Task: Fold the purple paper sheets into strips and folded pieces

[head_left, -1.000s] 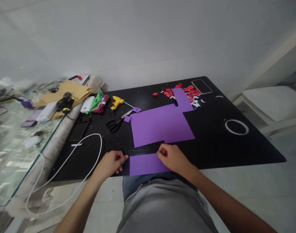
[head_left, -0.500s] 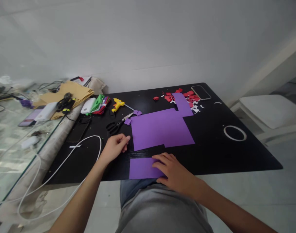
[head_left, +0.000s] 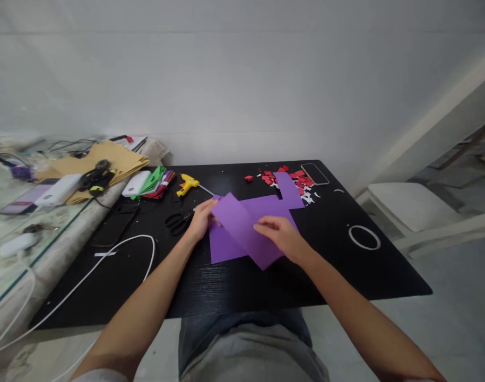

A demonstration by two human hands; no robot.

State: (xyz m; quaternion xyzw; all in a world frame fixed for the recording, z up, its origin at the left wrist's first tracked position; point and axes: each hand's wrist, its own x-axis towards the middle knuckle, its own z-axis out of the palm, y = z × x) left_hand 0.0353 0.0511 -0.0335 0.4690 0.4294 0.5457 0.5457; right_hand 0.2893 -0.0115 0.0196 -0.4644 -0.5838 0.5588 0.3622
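Note:
A strip of purple paper [head_left: 242, 228] is raised at a slant over the table, between my two hands. My left hand [head_left: 202, 218] pinches its upper left corner. At its right edge my right hand [head_left: 280, 233] has thumb and fingers closed on the strip. Under the strip lies a larger purple sheet [head_left: 226, 246], partly covered. Another purple piece [head_left: 289, 191] rests at the sheet's far right corner. Black-handled scissors [head_left: 178, 223] lie left of my left hand, their blades mostly hidden behind it.
A yellow glue gun [head_left: 187, 184] lies at the back, near green and red bundles [head_left: 155, 183]. Red and white scraps [head_left: 302, 180] and a phone [head_left: 314, 174] are at the far right. A white ring [head_left: 364, 237] and a white cable [head_left: 119, 245] lie on the black table [head_left: 210, 292].
The purple strip has been lifted from the table's front edge and moved forward over the large sheet. My left hand has taken hold of its corner. The view has shifted slightly.

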